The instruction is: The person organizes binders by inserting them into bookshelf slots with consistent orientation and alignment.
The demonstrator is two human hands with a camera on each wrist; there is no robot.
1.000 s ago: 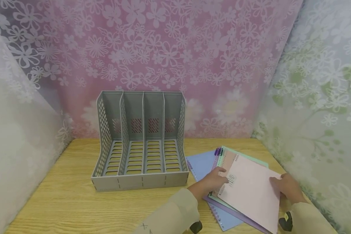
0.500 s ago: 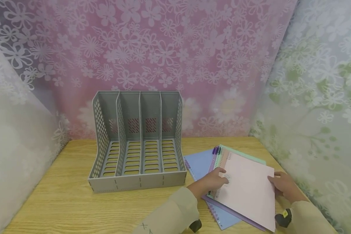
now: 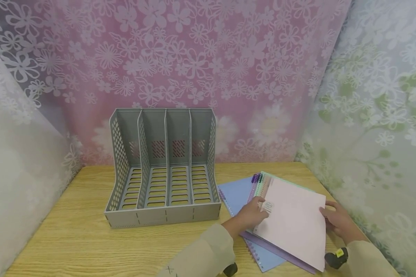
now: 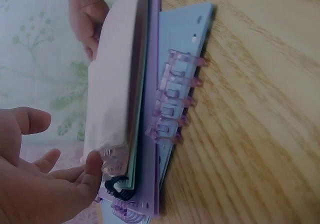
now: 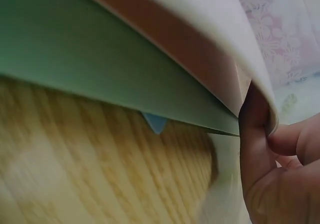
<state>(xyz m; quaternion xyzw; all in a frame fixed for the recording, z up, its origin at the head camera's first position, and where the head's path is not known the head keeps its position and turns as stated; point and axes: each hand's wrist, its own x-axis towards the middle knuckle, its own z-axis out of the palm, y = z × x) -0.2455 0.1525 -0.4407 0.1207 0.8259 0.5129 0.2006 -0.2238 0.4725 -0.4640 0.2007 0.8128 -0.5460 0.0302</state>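
Note:
A stack of ring-bound notebooks lies on the table's right side. On top is a pale pink notebook (image 3: 294,227), its far-right edge pinched by my right hand (image 3: 339,223), thumb above and a finger beneath. The right wrist view shows its cover bowed up there, over a brown cover (image 5: 190,49) and a green notebook (image 5: 75,59). My left hand (image 3: 251,213) touches the pink notebook's ringed left edge with its fingertips; the left wrist view shows these fingers loose and spread. Below lie a purple notebook (image 4: 149,176) and a blue notebook (image 3: 235,192) with clear purple rings (image 4: 172,99).
A grey file rack (image 3: 163,217) with several upright compartments stands left of the notebooks on the wooden table (image 3: 72,238). A pink flowered cloth (image 3: 194,57) hangs behind, and a pale flowered cloth (image 3: 384,154) borders the right side.
The pink notebook has shifted slightly left, then turned a little over the pile, covering more of the brown and green ones. Both hands keep their places at its edges. The view has shifted slightly.

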